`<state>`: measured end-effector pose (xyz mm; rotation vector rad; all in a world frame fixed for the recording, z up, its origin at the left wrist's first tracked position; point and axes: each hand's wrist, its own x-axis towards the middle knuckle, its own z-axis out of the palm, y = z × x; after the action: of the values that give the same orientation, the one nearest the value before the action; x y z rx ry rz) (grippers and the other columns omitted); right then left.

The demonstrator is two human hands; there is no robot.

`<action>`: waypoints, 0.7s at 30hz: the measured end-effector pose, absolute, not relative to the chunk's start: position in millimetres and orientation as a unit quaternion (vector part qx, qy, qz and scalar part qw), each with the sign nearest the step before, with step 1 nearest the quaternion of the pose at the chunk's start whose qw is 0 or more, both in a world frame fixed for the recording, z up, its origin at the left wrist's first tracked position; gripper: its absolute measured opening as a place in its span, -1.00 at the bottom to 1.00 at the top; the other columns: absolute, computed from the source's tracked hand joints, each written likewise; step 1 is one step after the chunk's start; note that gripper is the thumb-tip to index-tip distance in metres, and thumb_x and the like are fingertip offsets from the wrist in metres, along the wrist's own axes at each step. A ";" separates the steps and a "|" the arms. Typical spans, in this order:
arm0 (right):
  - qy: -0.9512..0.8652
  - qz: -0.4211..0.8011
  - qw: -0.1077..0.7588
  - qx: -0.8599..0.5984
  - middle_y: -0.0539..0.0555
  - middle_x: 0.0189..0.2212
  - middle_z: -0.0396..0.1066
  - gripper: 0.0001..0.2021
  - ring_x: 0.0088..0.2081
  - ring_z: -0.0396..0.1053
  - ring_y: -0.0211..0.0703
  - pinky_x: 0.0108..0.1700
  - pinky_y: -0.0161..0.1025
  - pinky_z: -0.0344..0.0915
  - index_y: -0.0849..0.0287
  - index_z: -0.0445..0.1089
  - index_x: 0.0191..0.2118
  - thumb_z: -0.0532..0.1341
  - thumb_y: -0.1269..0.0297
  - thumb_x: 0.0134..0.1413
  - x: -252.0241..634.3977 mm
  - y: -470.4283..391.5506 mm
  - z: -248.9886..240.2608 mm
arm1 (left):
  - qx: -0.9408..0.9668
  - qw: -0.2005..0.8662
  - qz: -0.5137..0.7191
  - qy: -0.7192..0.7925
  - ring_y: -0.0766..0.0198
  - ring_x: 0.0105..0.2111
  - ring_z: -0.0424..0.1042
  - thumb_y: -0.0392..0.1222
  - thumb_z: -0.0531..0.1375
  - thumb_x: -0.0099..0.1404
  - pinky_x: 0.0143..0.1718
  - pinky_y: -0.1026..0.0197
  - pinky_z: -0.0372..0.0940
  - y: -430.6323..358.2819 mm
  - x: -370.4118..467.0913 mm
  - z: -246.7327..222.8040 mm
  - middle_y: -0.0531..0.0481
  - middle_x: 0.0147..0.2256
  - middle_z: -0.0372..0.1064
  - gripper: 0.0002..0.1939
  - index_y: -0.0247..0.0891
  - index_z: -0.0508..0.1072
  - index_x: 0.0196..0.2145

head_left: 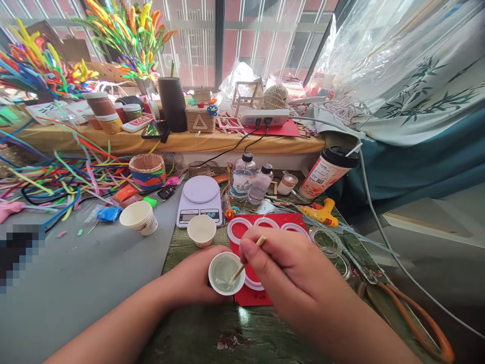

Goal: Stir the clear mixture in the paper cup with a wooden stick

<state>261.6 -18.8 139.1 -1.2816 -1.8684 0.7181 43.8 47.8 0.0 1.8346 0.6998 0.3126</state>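
My left hand [197, 275] is wrapped round a small paper cup [226, 292] that holds a clear liquid. Between the thumb and fingers of my right hand [291, 268] is a thin wooden stick [242, 267], its lower end dipped in that liquid. Under and behind my right hand lies a red sheet [246, 299] with white ring-shaped molds [237, 222] on it, partly covered by the hand. Just behind the held cup stands another paper cup [202, 230]. A white kitchen scale [200, 194] sits farther back.
Two clear bottles [242, 182] stand behind the molds, near a takeaway drink cup [322, 174]. To the right are a yellow glue gun [322, 212], clear rings [328, 240] and orange-handled scissors [413, 308]. Stacked paper cups [139, 218] and scattered pipe cleaners [76, 174] lie left.
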 end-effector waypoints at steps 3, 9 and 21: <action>-0.708 0.249 0.380 -0.540 -0.05 -0.50 0.40 -0.61 -0.47 0.31 -0.17 -0.41 -0.22 0.11 0.03 0.22 -0.40 0.06 0.24 0.61 262.6 -18.0 138.3 | 0.771 0.548 0.130 0.297 -0.08 -0.04 0.63 -0.05 0.58 0.18 0.02 0.01 0.56 47.9 43.8 -0.1 -0.11 0.00 0.66 -0.45 -0.13 0.56 0.08; -0.720 0.270 0.360 -0.528 -0.04 -0.50 0.41 -0.62 -0.47 0.32 -0.16 -0.41 -0.20 0.10 0.03 0.24 -0.40 0.05 0.25 0.59 261.8 -19.1 137.7 | 0.774 0.545 0.133 0.294 -0.07 -0.06 0.62 -0.05 0.56 0.21 0.00 0.00 0.55 47.8 45.8 2.4 -0.12 -0.03 0.65 -0.52 -0.15 0.57 0.03; -0.713 0.212 0.380 -0.550 -0.05 -0.50 0.39 -0.61 -0.47 0.30 -0.16 -0.41 -0.20 0.12 0.02 0.20 -0.39 0.03 0.26 0.61 260.5 -19.1 137.1 | 0.773 0.546 0.125 0.298 -0.07 -0.05 0.63 -0.04 0.57 0.19 0.00 0.02 0.55 48.0 44.7 4.2 -0.13 -0.01 0.64 -0.47 -0.14 0.56 0.06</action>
<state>260.5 -19.1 137.1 -1.4036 -1.8201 0.5405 44.7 48.0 4.2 1.8324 0.7061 0.2963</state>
